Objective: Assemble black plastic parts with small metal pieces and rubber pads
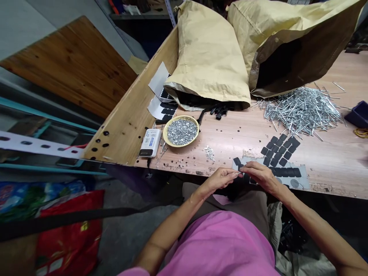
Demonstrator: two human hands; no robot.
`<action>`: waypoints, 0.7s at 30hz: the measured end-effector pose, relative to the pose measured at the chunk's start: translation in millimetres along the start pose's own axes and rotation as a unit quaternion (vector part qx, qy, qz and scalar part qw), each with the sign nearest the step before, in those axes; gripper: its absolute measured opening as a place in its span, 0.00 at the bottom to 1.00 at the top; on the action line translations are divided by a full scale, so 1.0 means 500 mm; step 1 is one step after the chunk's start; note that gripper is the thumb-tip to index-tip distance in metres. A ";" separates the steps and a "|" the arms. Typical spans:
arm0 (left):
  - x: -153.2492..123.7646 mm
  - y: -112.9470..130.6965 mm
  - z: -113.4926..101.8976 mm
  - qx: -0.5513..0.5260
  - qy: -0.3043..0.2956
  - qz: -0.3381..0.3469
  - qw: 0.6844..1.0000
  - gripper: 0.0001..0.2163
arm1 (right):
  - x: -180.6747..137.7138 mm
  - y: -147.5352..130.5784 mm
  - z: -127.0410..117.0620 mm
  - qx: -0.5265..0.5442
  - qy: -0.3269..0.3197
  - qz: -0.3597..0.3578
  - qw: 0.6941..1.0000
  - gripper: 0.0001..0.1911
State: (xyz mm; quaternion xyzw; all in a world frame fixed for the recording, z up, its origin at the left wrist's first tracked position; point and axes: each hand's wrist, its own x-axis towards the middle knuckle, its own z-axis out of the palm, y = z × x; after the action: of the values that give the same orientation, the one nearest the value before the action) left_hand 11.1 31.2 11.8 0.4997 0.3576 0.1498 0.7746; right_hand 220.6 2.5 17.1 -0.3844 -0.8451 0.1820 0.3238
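Note:
My left hand (221,179) and my right hand (258,173) meet at the near edge of the wooden table (322,161). Left fingers pinch a thin metal pin that points to the right. Right fingers are closed on a small black pad at the pin's tip. Just beyond my hands lies a grey backing sheet (290,174) with several black pads (280,151) stuck on it. A small heap of tiny metal washers (209,152) lies on the table a little to the left.
A yellow bowl (181,131) of small metal parts and a white box (150,142) stand at the left. A big pile of metal pins (301,109) lies at the right. Two large paper sacks (209,57) lie behind. A blue tray (358,114) is at far right.

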 end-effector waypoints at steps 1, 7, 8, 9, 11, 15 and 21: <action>0.000 0.001 -0.001 -0.024 -0.008 -0.018 1.000 0.25 | 0.002 0.000 -0.001 0.008 -0.001 0.008 1.000 0.15; 0.004 0.004 0.009 -0.055 0.009 -0.014 0.998 0.28 | 0.018 -0.007 -0.008 0.062 0.022 0.104 0.992 0.14; 0.004 0.006 0.012 -0.050 0.019 -0.001 0.999 0.27 | 0.021 -0.009 -0.009 0.072 0.030 0.124 0.989 0.13; 0.004 0.008 0.015 -0.043 0.029 0.014 0.999 0.27 | 0.023 -0.011 -0.009 0.082 0.039 0.141 0.986 0.13; 0.005 0.012 0.019 -0.028 0.045 0.038 0.998 0.27 | 0.026 -0.016 -0.010 0.100 0.058 0.164 0.980 0.13; 0.010 0.009 0.028 -0.004 0.081 0.073 0.994 0.26 | 0.031 -0.023 -0.002 0.125 0.096 0.194 0.968 0.12; 0.027 -0.014 0.045 0.117 0.202 0.195 0.953 0.17 | 0.034 -0.027 0.020 0.144 0.173 0.231 0.947 0.14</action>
State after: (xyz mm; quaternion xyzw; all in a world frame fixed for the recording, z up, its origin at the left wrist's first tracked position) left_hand 35.5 20.9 5.6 0.6063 0.4169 0.3530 0.5779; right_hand 198.1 6.5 24.4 -0.5438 -0.6290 0.3026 0.4660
